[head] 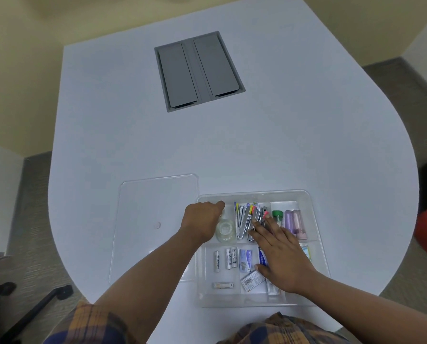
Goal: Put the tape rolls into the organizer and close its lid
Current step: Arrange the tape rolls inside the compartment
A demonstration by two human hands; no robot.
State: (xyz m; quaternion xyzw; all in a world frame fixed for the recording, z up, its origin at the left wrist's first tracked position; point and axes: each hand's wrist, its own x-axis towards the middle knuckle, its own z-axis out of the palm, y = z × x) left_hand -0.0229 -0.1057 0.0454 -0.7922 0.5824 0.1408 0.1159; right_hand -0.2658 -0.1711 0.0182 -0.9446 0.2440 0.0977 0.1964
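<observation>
A clear plastic organizer (314,219) with several compartments sits near the table's front edge. Its clear lid (155,202) lies flat on the table just left of it. A clear tape roll (225,230) rests in the organizer's back-left compartment. My left hand (202,220) hovers over that compartment, fingers curled at the roll's far side; whether it grips the roll is hidden. My right hand (279,254) lies flat with fingers spread over the middle compartments, fingertips touching the bundle of metal clips (247,219).
The organizer also holds batteries (228,259), small blue boxes (245,260), a green-capped tube (277,217) and a purple case (294,223). A grey cable hatch (198,70) is set into the white table further back. A chair base (21,309) stands at lower left.
</observation>
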